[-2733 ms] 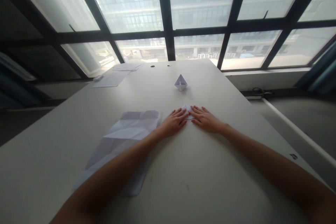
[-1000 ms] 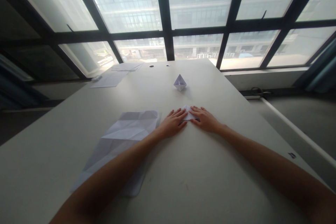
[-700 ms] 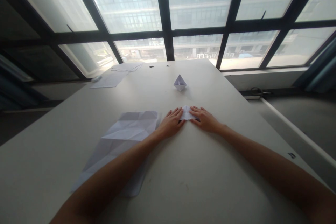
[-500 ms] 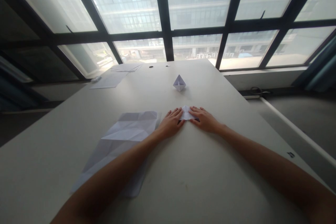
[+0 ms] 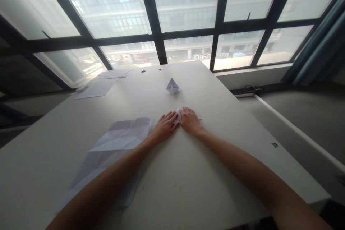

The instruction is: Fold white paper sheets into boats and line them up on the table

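Note:
A small folded piece of white paper (image 5: 178, 111) lies on the table under both my hands, mostly covered by them. My left hand (image 5: 165, 126) rests flat on its left side, fingers stretched out and the thumb by the near edge. Across its middle lies my right hand (image 5: 189, 121), palm down with the fingers extended and close together. A corner of the paper sticks out to the right of that hand. Just beyond stands a folded paper boat (image 5: 173, 87), upright. Beside my left forearm is a large creased white sheet (image 5: 121, 133), partly hidden by the arm.
The white table (image 5: 215, 187) reaches toward the windows. Several flat paper sheets (image 5: 95, 89) lie at its far left. A small dark mark (image 5: 274, 145) is near the right edge. A blue curtain (image 5: 318, 54) hangs at the right.
My right hand has slid left over the folded paper, closer to my left hand, covering the middle. The view has turned slightly right, so things appear shifted left.

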Motion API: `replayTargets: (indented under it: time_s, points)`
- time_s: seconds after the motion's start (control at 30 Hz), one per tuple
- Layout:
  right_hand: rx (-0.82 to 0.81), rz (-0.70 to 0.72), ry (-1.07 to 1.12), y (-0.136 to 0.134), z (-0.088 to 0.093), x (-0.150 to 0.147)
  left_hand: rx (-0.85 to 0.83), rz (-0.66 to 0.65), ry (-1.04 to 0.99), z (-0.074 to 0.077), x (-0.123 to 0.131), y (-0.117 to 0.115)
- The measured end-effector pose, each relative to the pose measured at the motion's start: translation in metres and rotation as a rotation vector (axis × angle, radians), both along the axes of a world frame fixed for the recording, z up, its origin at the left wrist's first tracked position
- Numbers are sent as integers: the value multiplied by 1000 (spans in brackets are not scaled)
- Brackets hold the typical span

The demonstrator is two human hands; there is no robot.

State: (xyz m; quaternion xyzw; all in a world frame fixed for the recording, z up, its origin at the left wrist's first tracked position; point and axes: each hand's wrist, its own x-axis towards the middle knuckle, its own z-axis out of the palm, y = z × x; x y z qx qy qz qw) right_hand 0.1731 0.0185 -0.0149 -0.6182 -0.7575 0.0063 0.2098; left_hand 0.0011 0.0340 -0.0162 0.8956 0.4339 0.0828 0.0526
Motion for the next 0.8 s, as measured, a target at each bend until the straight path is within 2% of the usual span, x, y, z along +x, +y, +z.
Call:
replayTargets:
  time_s: [0.2,0.8]
  points:
    - [-13,0,33,3,-6,3,20,-1,15,-3,-1,2]
    - [10,18,82,2,-6,4,20,-4,41,-4,-2,3]
